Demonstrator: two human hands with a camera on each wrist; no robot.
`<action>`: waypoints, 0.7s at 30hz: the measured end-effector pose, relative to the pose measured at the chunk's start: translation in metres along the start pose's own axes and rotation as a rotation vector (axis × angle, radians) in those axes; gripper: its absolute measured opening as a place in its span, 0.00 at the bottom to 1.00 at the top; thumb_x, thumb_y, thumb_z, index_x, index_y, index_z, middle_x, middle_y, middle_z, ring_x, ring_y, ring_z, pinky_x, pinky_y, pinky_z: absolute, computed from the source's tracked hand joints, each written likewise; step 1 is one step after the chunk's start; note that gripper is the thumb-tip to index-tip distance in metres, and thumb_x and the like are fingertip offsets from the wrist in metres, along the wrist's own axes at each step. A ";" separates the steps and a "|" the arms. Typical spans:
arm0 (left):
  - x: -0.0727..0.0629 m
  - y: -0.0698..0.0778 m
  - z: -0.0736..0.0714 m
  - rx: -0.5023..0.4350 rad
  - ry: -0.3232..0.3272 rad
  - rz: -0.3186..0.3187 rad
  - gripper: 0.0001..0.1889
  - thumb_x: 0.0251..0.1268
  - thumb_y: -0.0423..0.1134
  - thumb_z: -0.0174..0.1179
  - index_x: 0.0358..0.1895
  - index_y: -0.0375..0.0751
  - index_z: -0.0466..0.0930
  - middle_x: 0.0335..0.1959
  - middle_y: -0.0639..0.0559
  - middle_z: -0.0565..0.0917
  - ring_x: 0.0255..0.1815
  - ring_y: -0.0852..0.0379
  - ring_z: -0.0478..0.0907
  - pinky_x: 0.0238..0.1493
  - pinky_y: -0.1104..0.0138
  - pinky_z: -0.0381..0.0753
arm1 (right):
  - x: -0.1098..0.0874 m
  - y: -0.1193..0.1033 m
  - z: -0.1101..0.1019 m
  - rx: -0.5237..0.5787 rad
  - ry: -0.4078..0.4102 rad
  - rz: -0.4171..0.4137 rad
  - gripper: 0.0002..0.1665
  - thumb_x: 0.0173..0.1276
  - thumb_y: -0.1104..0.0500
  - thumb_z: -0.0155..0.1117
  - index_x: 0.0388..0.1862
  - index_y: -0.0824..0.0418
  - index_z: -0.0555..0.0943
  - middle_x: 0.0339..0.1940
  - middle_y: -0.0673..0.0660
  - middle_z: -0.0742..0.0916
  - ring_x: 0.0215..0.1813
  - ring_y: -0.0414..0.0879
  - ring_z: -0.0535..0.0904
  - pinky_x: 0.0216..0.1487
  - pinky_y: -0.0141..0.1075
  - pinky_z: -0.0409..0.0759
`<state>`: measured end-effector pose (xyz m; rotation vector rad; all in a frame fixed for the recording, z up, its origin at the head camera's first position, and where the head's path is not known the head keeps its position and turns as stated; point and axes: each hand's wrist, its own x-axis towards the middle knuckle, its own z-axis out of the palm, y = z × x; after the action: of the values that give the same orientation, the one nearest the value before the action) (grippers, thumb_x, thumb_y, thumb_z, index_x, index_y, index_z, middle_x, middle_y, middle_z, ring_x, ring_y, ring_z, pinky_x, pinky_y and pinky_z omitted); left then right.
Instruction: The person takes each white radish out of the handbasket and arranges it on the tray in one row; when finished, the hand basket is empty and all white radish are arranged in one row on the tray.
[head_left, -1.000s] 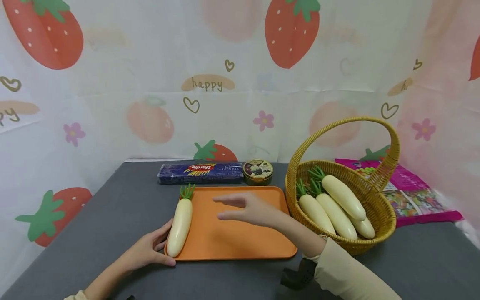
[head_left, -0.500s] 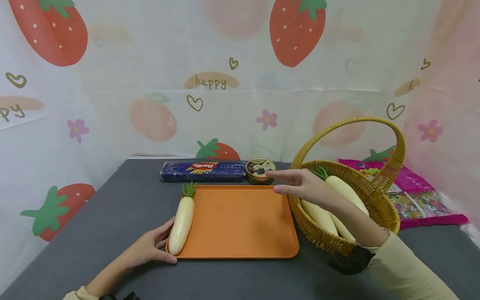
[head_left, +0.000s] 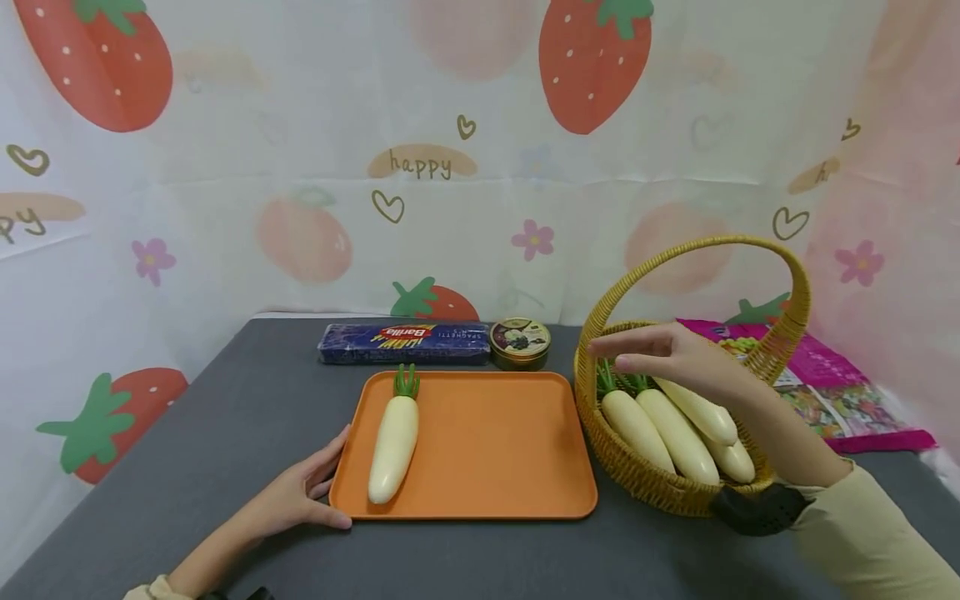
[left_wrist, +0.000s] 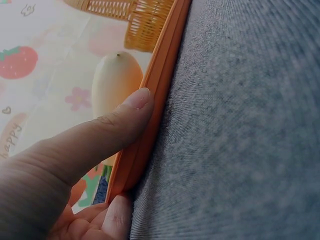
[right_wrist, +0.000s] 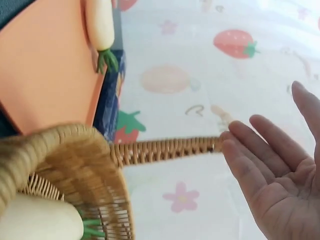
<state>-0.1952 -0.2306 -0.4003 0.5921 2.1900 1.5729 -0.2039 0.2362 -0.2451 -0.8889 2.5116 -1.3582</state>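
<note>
Over the basket (head_left: 660, 493), hovering above white radishes (head_left: 677, 435) lying front-to-back, with nearer right hand (head_left: 667, 357) outstretched, empty. Left of basket, gripping tray (head_left: 502, 450) with left hand (head_left: 302, 492).

The radish (head_left: 393, 450) has shifted inward on the tray (head_left: 502, 454), the right fingers (head_left: 633, 339) over the basket (head_left: 628, 468)

Uppermost long white radish (head_left: 705, 415): leaf end behind bare right hand (head_left: 682, 360), head view | magenta plastic bag (head_left: 843, 396): part behind tan wicker basket (head_left: 624, 467) | round gold tin (head_left: 520, 342): lid print illegible

A grey table (head_left: 450, 558) bears tray (head_left: 502, 450), packet (head_left: 405, 344), tin (head_left: 520, 343), basket (head_left: 615, 458) and (seemingly) bag (head_left: 862, 408)
</note>
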 end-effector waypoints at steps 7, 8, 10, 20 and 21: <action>-0.002 0.004 -0.001 0.039 0.040 -0.073 0.56 0.40 0.38 0.72 0.68 0.26 0.39 0.68 0.32 0.42 0.66 0.41 0.43 0.56 0.66 0.64 | -0.011 0.010 -0.022 -0.044 0.073 0.062 0.22 0.69 0.55 0.50 0.59 0.62 0.73 0.56 0.57 0.76 0.58 0.48 0.69 0.55 0.42 0.68; -0.002 0.004 -0.001 0.046 0.039 -0.067 0.56 0.40 0.38 0.72 0.68 0.26 0.39 0.67 0.31 0.42 0.66 0.40 0.43 0.56 0.66 0.64 | -0.012 0.013 -0.025 -0.039 0.081 0.073 0.22 0.69 0.55 0.50 0.60 0.63 0.72 0.57 0.58 0.75 0.59 0.49 0.68 0.56 0.42 0.68; -0.001 0.004 -0.001 0.046 0.030 -0.055 0.55 0.41 0.38 0.72 0.68 0.26 0.39 0.67 0.31 0.42 0.66 0.41 0.43 0.56 0.66 0.64 | -0.016 0.017 -0.032 -0.044 0.098 0.092 0.24 0.70 0.54 0.49 0.61 0.63 0.70 0.59 0.58 0.74 0.60 0.49 0.66 0.55 0.39 0.68; -0.001 0.000 -0.001 0.017 0.016 -0.046 0.56 0.40 0.38 0.72 0.68 0.26 0.39 0.67 0.32 0.41 0.66 0.41 0.41 0.57 0.68 0.63 | -0.019 0.031 -0.051 -0.101 0.200 0.161 0.27 0.69 0.49 0.50 0.62 0.61 0.69 0.60 0.58 0.73 0.61 0.50 0.65 0.58 0.50 0.64; -0.001 0.001 -0.001 0.017 0.017 -0.047 0.56 0.40 0.38 0.72 0.68 0.26 0.39 0.67 0.31 0.41 0.66 0.41 0.41 0.57 0.68 0.63 | -0.019 0.033 -0.052 -0.102 0.207 0.172 0.27 0.69 0.49 0.50 0.62 0.61 0.69 0.60 0.58 0.73 0.61 0.51 0.64 0.58 0.52 0.63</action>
<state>-0.1947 -0.2317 -0.3994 0.5300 2.2155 1.5420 -0.2232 0.2969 -0.2440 -0.5572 2.7591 -1.3406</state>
